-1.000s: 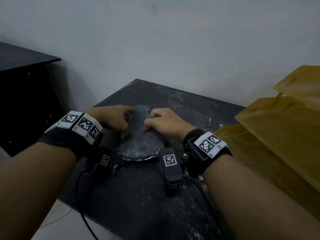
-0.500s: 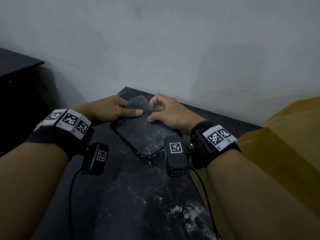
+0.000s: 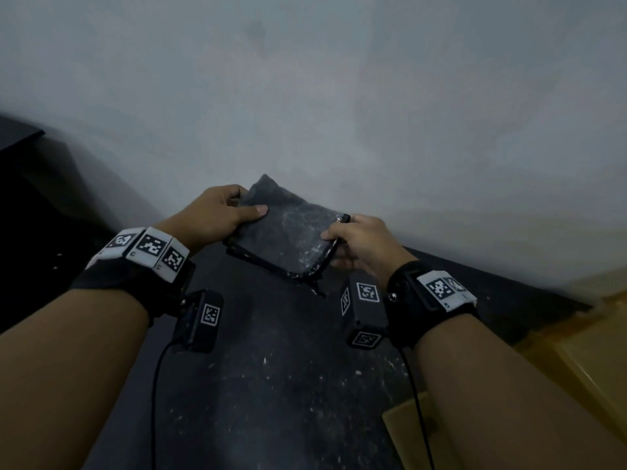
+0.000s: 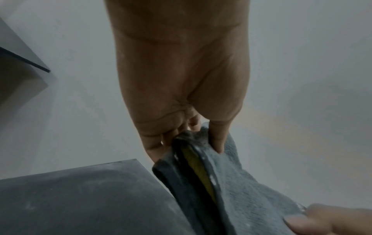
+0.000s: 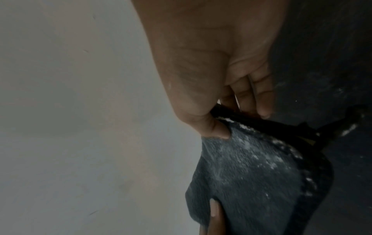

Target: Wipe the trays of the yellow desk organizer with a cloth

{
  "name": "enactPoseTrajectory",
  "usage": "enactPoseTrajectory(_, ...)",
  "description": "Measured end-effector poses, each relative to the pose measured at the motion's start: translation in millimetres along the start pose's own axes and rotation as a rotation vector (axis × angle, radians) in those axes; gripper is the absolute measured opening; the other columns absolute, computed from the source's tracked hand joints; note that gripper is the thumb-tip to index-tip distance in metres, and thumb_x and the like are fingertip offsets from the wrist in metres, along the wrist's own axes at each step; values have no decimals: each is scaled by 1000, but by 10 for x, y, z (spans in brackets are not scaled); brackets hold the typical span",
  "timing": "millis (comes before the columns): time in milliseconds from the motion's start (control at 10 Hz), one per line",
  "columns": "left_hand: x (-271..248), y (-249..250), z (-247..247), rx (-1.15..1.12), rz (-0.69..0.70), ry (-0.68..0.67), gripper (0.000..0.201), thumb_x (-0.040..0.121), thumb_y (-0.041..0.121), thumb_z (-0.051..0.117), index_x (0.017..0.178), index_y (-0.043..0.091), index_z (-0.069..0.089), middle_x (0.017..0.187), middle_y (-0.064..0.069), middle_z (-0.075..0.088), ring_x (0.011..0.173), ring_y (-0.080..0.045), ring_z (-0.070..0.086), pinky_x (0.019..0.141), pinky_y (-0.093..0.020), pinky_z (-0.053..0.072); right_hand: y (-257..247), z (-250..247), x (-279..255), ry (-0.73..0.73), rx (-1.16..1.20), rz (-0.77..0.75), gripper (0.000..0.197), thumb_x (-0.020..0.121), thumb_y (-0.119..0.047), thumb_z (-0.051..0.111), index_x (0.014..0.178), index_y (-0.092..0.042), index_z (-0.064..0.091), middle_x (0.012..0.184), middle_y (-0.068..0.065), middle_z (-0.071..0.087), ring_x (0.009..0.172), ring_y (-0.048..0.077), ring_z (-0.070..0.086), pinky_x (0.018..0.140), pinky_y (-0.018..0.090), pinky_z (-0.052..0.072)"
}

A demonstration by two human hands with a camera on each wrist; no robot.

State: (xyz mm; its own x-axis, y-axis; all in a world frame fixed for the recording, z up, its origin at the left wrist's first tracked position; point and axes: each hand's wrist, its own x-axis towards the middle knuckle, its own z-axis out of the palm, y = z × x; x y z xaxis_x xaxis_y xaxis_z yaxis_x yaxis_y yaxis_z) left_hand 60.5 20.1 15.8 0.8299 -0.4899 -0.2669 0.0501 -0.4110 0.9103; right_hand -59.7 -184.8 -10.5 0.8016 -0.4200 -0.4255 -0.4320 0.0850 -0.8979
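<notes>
Item: folded grey cloth, dusted white, mid-frame above the dark table, left hand and right hand each pinching an edge; yellow desk organizer lower right, unwiped; risk: powder shaking off onto trays.

From the head we look forward and down over both forearms at the cloth, with the pale wall behind it and the dark surface beneath; the left wrist view sits very close under the left hand, facing along it to the cloth; the right wrist view sits equally near the right hand, facing along it to the cloth; all three views share the cloth, the wall and the surface.
</notes>
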Motion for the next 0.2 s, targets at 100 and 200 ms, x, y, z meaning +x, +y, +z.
enactPoseTrajectory(100, 366, -174, 7, 285, -65, 17, 49, 84, 28, 76, 124, 11, 54, 112, -14, 67, 97, -30, 67, 81, -37, 55, 77, 82, 360, 92, -141, 36, 50, 76, -19, 81, 119, -9, 59, 112, 7, 68, 99, 28, 69, 88, 49, 59)
enactPoseTrajectory(200, 593, -364, 26, 568, -61, 53, 73, 82, 30, 77, 143, 16, 38, 134, -13, 54, 118, -29, 56, 92, -34, 44, 99, 79, 563, 152, -432, -4, 70, 82, -24, 76, 142, -17, 41, 125, 5, 60, 112, 25, 60, 95, 37, 51)
